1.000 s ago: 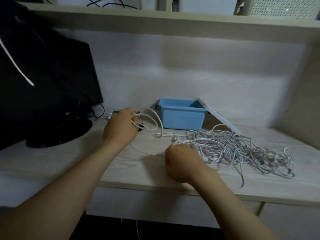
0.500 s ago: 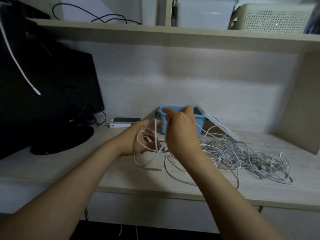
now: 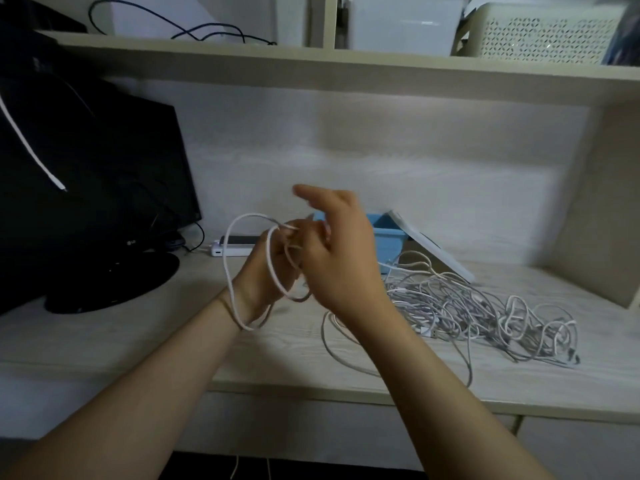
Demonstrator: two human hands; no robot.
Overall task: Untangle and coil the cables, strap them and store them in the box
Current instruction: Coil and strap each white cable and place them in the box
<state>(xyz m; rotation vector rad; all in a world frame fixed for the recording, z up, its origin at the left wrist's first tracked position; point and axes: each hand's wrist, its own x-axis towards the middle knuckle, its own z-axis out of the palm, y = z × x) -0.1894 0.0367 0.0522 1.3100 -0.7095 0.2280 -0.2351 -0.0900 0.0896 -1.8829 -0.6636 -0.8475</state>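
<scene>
- A thin white cable [image 3: 230, 282] hangs in round loops from the left hand [image 3: 258, 282], which curls around it above the desk [image 3: 173, 341].
- The right hand [image 3: 341, 258] is raised in front with the index finger straight. I cannot tell whether its curled fingers pinch the cable.
- A tangled pile [image 3: 485, 313] of pale cables lies to the right on the wood-grain desk, near the blue plastic box [image 3: 388, 237].

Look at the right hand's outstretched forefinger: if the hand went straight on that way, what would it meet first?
Probably the back wall: the right hand points its forefinger up, left and away, with open air ahead. Depth is unclear, so it might instead reach the monitor.
</scene>
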